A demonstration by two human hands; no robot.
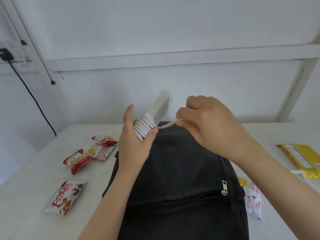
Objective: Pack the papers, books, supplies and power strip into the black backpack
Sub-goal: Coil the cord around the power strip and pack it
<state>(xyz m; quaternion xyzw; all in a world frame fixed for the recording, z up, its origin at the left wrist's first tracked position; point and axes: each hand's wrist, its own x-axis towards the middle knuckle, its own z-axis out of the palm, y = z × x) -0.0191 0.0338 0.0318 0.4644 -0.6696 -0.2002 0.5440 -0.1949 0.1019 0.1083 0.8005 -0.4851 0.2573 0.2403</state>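
Over backpack (181, 170), power strip (160, 108) in left hand (136, 141), cord (170, 124) in right hand (213, 125)

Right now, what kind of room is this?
Probably a plain room at home or in a dorm: bare white walls, a white table holding snack packets and a black backpack, and a wall socket with a plug in it.

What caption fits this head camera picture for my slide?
Left hand holds the white power strip while the right hand pinches its cord above the black backpack, snack packets beside it.
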